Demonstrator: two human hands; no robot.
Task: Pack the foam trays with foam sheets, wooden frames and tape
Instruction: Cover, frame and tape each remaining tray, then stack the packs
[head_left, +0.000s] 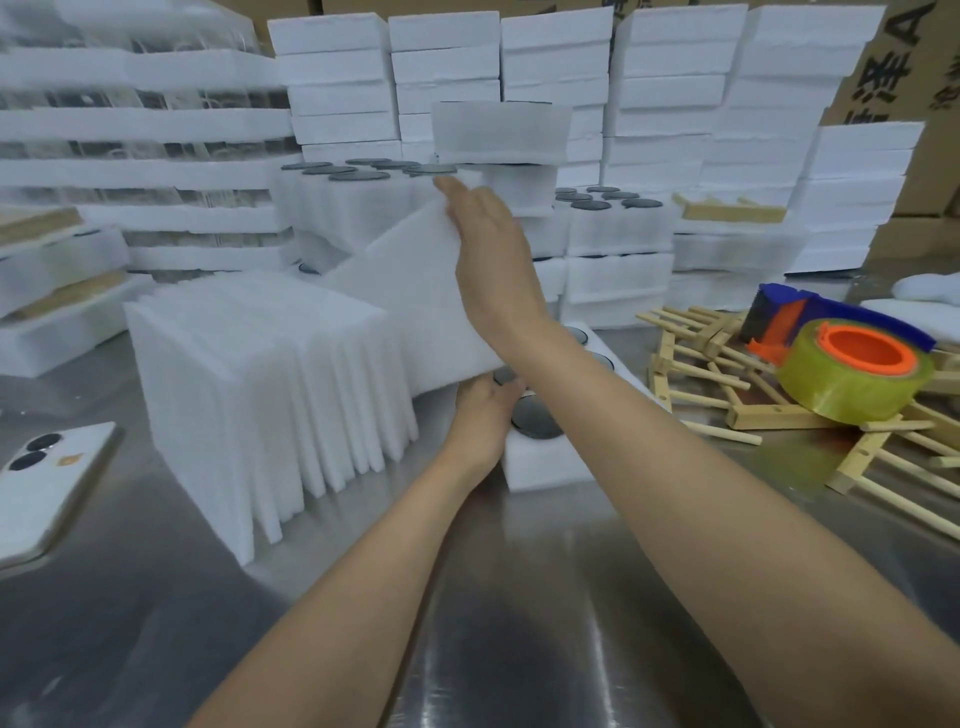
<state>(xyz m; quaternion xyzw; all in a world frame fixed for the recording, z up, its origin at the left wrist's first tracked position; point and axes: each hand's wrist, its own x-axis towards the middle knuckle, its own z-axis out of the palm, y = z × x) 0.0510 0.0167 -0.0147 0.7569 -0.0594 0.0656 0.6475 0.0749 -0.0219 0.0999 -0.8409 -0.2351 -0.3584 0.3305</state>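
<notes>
Counter (519, 597): steel, carries everything; the foam tray (545, 465) stands mid-counter and is the reference for every place below.
Stacked trays (665, 93): white walls of them behind the foam tray, some showing dark lids on top; probably stock parked out of your working space.
Sheet stack (249, 374): left of the foam tray, sheets standing on edge and fanned apart, so you can peel off one at a time.
Foam sheet (415, 312): the piece in hand; thin, white, soft-surfaced, rectangular. It is tilted up above the foam tray's left side, its lower corner near the tray top, likely about to be laid flat as a cover.
Foam tray: white block with round dark lids (535, 418) sunk into its top, still uncovered.
Wooden frames (727, 395): loose pile of pale dowel frames right of the foam tray, within reach for the next layer.
Tape dispenser (857, 374): blue and orange, yellowish roll, resting on the frames, farther right of the foam tray.
Phone (47, 483): white, face down, far left of the foam tray.
Right hand (491, 249): your fingers grasp the foam sheet's upper edge, thumb hidden behind it.
Left hand (480, 415): against the foam tray's left edge, under the sheet's lower corner; whether your fingers pinch the sheet, you cannot tell.
</notes>
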